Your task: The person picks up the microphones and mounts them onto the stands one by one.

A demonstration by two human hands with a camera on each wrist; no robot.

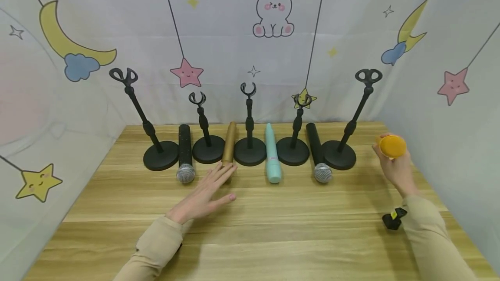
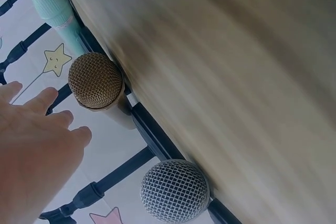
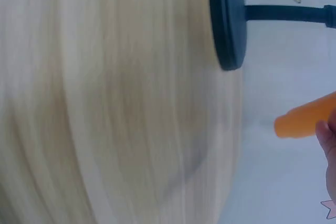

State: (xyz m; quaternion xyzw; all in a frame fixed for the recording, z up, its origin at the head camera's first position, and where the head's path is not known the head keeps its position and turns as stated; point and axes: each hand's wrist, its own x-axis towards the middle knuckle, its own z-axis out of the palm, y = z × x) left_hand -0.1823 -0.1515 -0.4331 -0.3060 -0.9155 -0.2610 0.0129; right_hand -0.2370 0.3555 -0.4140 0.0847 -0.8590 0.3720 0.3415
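My right hand (image 1: 397, 170) grips an orange microphone (image 1: 393, 146) above the table's right side, its round head toward the head camera. In the right wrist view, the orange handle (image 3: 302, 120) sticks out past the thumb. My left hand (image 1: 205, 194) is stretched out with straight fingers over the head end of a gold microphone (image 1: 229, 142). From the left wrist, the gold mesh head (image 2: 95, 81) shows just beyond the fingertips. To the left of that hand lies a black microphone (image 1: 185, 153) with a silver head.
Black stands line the table's back: far left (image 1: 161, 156), left (image 1: 208, 148), middle (image 1: 250, 151), right (image 1: 293, 151) and far right (image 1: 339, 155). Between them lie a mint microphone (image 1: 272, 155) and another black microphone (image 1: 318, 153). A patterned curtain (image 1: 230, 47) hangs behind.
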